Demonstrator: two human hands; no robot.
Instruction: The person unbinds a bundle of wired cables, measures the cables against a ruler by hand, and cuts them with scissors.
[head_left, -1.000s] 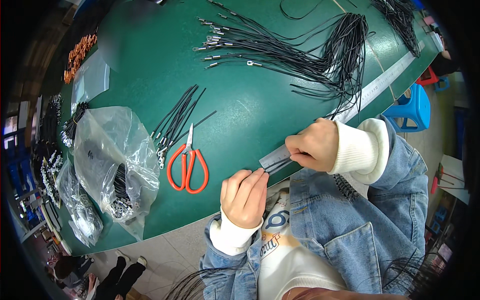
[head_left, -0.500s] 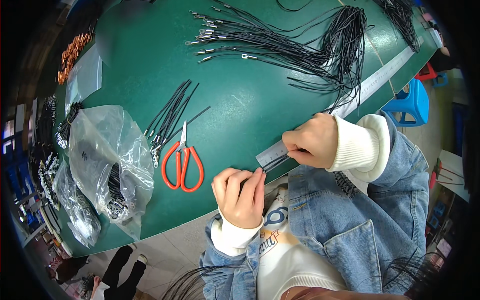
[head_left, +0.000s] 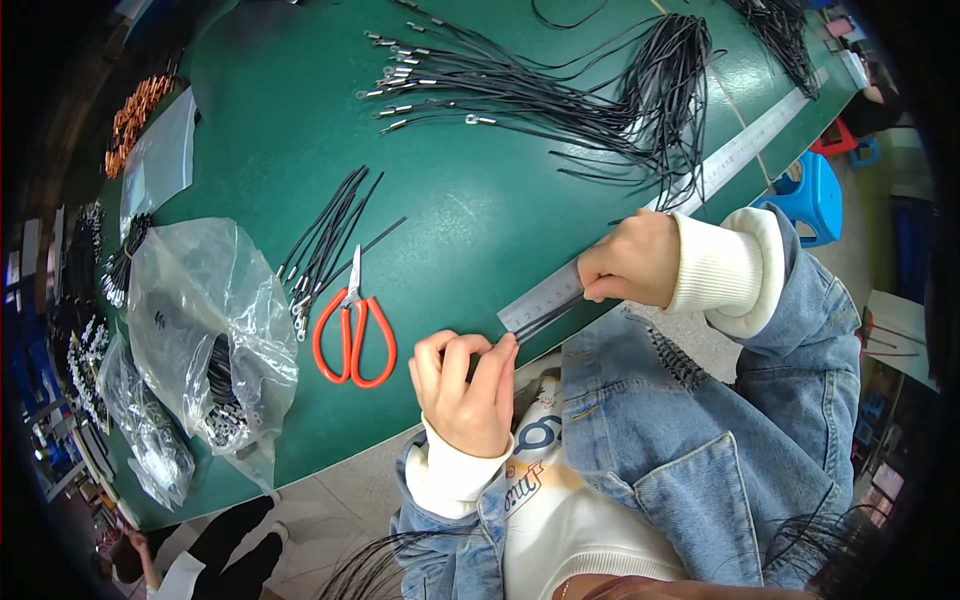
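Note:
A black cable (head_left: pixel 548 317), perhaps doubled, is stretched along the near edge of a long metal ruler (head_left: pixel 548 293). At the ruler's low-number end, my left hand (head_left: pixel 465 390) pinches the cable end between thumb and forefinger. Farther right, my right hand (head_left: pixel 635 262) is closed on the cable and rests over the ruler; its fingertips hide part of both. Orange-handled scissors (head_left: pixel 355 335) lie left of my hands, blades pointing away. Beyond them is a small group of short black cables (head_left: pixel 335 225) with metal ring terminals at their near ends.
A large bundle of long black cables (head_left: pixel 650 100) with ring terminals spreads across the far side of the green table (head_left: pixel 430 270). Clear plastic bags (head_left: pixel 185 290) with cables stand at left, near copper-coloured parts (head_left: pixel 135 120). A blue stool (head_left: pixel 812 200) stands beyond the right edge.
My right hand has slid farther from my left along the ruler, so more cable shows between them. My left hand keeps its pinch at the cable end. The whole view has shifted slightly.

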